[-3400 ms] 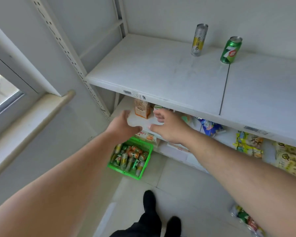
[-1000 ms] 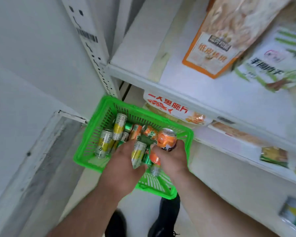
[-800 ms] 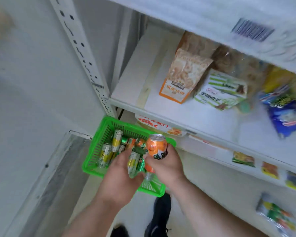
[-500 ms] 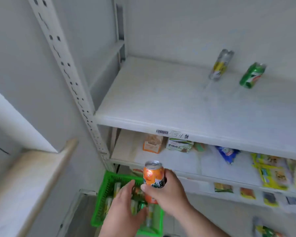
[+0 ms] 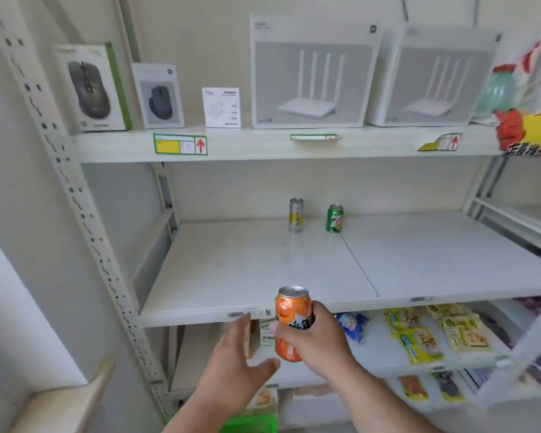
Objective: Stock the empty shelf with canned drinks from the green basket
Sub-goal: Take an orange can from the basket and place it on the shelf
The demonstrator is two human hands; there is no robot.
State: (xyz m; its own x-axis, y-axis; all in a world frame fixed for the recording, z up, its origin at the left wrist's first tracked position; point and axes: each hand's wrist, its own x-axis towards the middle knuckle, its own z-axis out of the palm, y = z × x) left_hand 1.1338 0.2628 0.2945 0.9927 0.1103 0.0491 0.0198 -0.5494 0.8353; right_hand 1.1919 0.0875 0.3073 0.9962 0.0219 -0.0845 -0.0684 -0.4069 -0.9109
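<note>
Right hand (image 5: 317, 342) grips orange can (image 5: 292, 320) upright, just below shelf (image 5: 247, 276) front edge; left hand (image 5: 236, 367) beside it, open w/ fingers spread, holding nothing.

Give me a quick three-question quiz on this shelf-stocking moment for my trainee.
1. True or false: the right hand holds the orange can upright.
2. How many cans already stand on the middle shelf?
3. The left hand is: A) gripping a can, B) open and empty, C) out of view.

Key: 1. True. 2. Two: the slim silver-yellow can and the green can, near the back. 3. B.
</note>
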